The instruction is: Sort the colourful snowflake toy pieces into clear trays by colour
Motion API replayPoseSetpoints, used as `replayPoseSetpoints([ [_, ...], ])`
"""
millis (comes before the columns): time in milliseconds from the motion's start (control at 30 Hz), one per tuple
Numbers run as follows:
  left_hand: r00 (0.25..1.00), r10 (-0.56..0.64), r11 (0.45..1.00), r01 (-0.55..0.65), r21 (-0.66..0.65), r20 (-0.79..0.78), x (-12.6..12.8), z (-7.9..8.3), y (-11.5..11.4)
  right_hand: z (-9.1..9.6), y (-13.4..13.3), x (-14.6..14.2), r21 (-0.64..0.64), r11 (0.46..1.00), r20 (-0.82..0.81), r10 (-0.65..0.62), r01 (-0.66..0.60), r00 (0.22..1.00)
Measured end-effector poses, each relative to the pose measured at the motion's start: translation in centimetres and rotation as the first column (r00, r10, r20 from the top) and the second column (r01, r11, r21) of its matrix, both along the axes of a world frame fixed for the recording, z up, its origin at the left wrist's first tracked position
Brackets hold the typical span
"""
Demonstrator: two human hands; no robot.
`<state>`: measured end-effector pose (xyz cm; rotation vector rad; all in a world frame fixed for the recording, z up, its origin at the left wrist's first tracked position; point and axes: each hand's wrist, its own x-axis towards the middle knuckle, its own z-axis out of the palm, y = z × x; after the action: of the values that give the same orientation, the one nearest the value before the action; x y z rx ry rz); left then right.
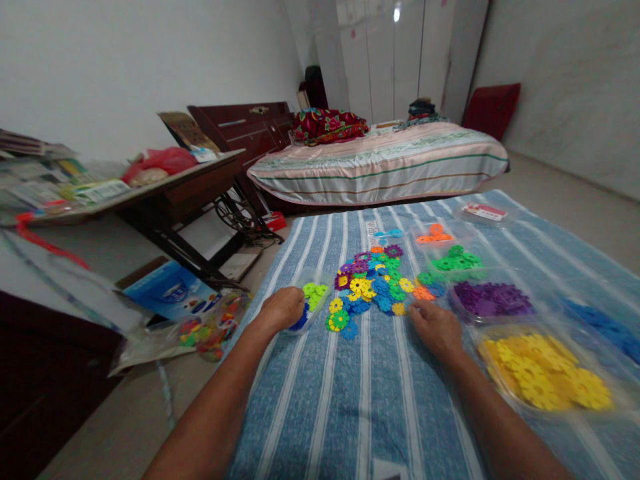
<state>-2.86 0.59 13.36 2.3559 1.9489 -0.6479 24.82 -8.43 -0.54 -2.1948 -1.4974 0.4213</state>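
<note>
Left hand (284, 307) — fingers curled at the near-left side of a clear plastic box (321, 308); could not tell whether they gripped its rim or a piece. Inside lay lime-green notched plastic discs (316, 292) and some dark-blue pieces (300, 323).

Right hand (436, 327) — fingers bent together at the near-right edge of a mixed heap of coloured notched plastic discs (383, 290); whether a disc was pinched there, could not tell. The heap lay between the hands on a blue-and-white striped cloth (345, 400).

Farther right, single-colour groups: yellow discs (545, 373) nearest, then purple discs (493, 300), green discs (456, 260), orange discs (435, 233) farthest. Blue pieces (605, 327) sat toward the right edge, blurred.

Progress, as judged: much already grouped by colour; the heap, with yellow, blue, green, purple and orange mingled, remained unsorted. Beyond the cloth stood a bed with a striped cover (380, 167).
</note>
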Motion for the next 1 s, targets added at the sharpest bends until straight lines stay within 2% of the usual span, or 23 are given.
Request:
replayPoseSetpoints([
  [100, 0.997, 0.068, 0.997, -0.07, -0.037, -0.048, -0.2, -0.4, 0.1, 0.1, 0.0, 0.0, -0.007, 1.0, 0.001, -0.001, 0.001, 1.0],
  [200, 0.991, 0.123, 0.992, -0.122, 0.033, -0.044, -0.3, -0.4, 0.1, 0.2, 0.0, 0.0, 0.0, 1.0, -0.006, 0.0, 0.0, 1.0],
  [267, 0.994, 0.106, 0.989, -0.105, 0.105, -0.001, -0.1, -0.3, -0.1, 0.2, -0.1, 0.0, 0.004, 1.0, -0.003, 0.005, -0.005, 1.0],
  [400, 0.989, -0.057, 0.988, 0.036, 0.152, 0.137, 1.3, -0.6, -0.9, 0.1, -0.1, -0.1, 0.019, 1.0, 0.012, 0.011, -0.011, 1.0],
  [500, 0.952, -0.196, 0.979, 0.178, 0.096, 0.237, 3.1, -1.3, -1.7, 0.0, -0.1, -0.1, 0.03, 1.0, 0.017, 0.008, -0.008, 1.0],
  [600, 0.939, -0.237, 0.971, 0.239, 0.022, 0.248, 4.7, -2.2, -2.4, -0.1, 0.0, -0.1, 0.031, 1.0, 0.026, 0.001, -0.001, 1.0],
  [800, 0.977, -0.157, 0.987, 0.152, 0.046, 0.147, 5.7, -3.8, -3.9, -0.2, 0.1, 0.0, 0.009, 1.0, 0.018, 0.007, -0.007, 1.0],
  [1000, 0.969, -0.104, 0.991, 0.083, 0.103, 0.225, 6.1, -6.0, -5.8, 0.1, 0.1, 0.0, 0.005, 1.0, 0.021, 0.005, -0.005, 1.0],
])
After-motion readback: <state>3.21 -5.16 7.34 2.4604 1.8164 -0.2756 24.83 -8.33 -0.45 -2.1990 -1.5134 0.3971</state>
